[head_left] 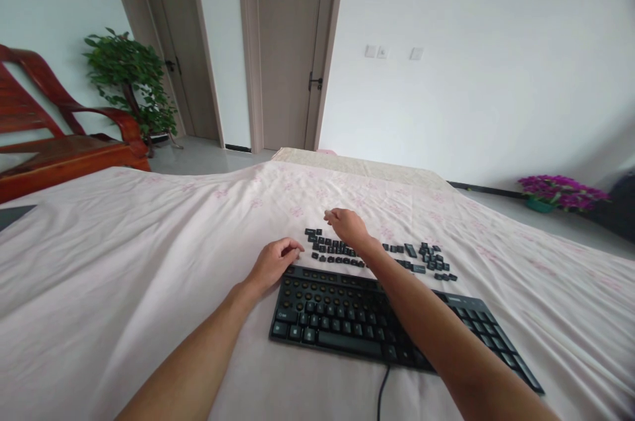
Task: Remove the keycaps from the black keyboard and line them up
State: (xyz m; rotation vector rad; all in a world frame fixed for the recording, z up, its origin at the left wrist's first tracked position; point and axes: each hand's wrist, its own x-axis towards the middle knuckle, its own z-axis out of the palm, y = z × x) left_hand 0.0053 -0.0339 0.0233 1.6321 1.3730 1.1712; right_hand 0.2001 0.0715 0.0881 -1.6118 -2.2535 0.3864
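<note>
A black keyboard point(347, 341) lies on the pink-white cloth, its upper left rows bare of keycaps and showing round switch spots. Behind it, loose black keycaps point(338, 261) are laid out in rough rows. My left hand point(274, 261) rests on the cloth by the keyboard's upper left corner, fingers loosely curled and thumb a little apart, with nothing visible in them. Over the far side of the loose keycaps, my right hand point(348, 228) has its fingertips pinched together; whatever they hold is too small to make out. My right forearm hides part of the keyboard and some keycaps.
The wrinkled cloth point(198, 229) spreads over the broad surface. A cable point(381, 391) runs from the keyboard's near edge. A dark flat object point(14, 216) lies at the left edge. Beyond stand a wooden chair point(64, 143), a plant point(129, 77), doors and purple flowers point(560, 188).
</note>
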